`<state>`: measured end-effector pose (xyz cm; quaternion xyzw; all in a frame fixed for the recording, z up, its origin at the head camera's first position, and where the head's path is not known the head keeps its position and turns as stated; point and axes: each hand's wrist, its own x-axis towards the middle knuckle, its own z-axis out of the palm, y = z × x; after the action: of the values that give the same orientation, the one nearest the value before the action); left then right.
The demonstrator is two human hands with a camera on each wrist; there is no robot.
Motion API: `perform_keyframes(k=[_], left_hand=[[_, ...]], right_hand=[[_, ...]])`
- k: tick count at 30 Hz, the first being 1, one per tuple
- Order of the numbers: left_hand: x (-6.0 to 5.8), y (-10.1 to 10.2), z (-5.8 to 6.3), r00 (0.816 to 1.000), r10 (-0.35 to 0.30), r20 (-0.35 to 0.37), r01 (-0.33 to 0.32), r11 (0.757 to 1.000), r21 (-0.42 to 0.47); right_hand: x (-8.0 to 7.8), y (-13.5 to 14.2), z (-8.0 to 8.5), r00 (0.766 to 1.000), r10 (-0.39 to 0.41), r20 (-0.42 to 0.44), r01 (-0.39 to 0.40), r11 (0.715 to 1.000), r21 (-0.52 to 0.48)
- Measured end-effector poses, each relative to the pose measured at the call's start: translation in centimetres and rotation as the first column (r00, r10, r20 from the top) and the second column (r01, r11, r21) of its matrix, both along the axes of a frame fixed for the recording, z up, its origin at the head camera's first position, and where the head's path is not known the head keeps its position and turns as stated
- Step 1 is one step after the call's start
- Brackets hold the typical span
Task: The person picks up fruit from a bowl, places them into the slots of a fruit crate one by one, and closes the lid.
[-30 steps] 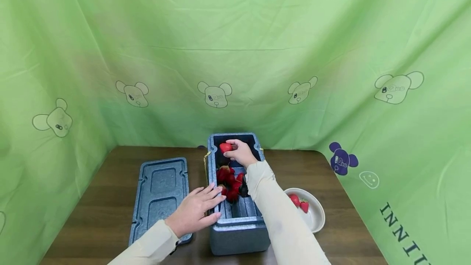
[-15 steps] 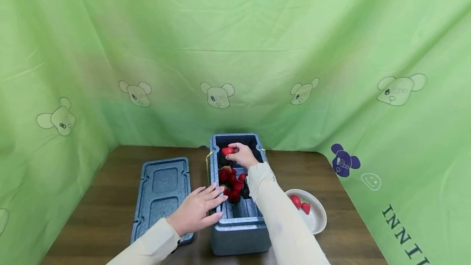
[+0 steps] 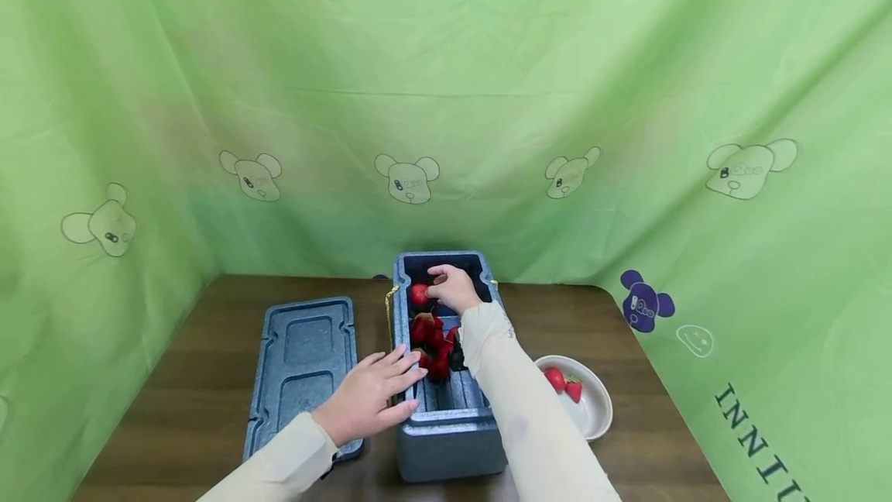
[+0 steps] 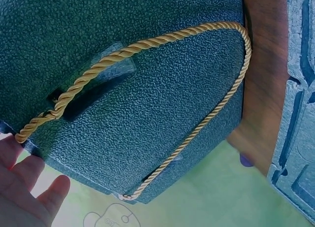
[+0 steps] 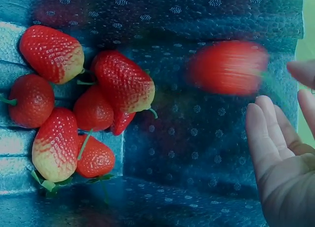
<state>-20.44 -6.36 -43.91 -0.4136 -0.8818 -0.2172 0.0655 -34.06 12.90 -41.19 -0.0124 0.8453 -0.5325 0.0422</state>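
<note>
My right hand [image 3: 456, 289] is over the far end of a blue-grey foam box [image 3: 453, 452], thumb and fingers apart. Just left of it a red strawberry [image 3: 418, 295] is in mid-air inside the box; in the right wrist view this strawberry [image 5: 229, 68] is motion-blurred and clear of the fingertips. Several other strawberries [image 5: 54, 145] lie grouped on the ribbed box floor. With fingers spread, my left hand [image 3: 369, 400] rests on the box's left rim. A twisted gold cord [image 4: 162, 40] hangs along that side in the left wrist view.
An off-white bowl [image 3: 605, 401] with two strawberries [image 3: 555, 379] in view stands right of the box, partly behind the right sleeve. The box's lid [image 3: 307, 370] lies flat on the wooden table [image 3: 188, 393] at left. Green printed cloth [image 3: 446, 115] surrounds the table.
The strawberry that my right hand was pinching has come free and dropped lower into the box. My right fingers have parted. The left hand stays on the rim.
</note>
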Motion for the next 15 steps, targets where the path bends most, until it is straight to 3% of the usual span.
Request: perform_keyframes(k=[8, 15], left_hand=[[0.2, -0.2, 0.4, 1.000, 0.002, -0.006, -0.002, 1.000, -0.008], [0.4, 0.1, 0.5, 1.000, -0.002, 0.008, 0.002, 1.000, -0.002]], right_hand=[[-0.1, 0.7, 1.2, 0.999, 0.031, 0.008, -0.031, 0.999, -0.007], [-0.2, 2.8, 3.8, 0.994, 0.109, -0.002, -0.109, 0.993, 0.048]])
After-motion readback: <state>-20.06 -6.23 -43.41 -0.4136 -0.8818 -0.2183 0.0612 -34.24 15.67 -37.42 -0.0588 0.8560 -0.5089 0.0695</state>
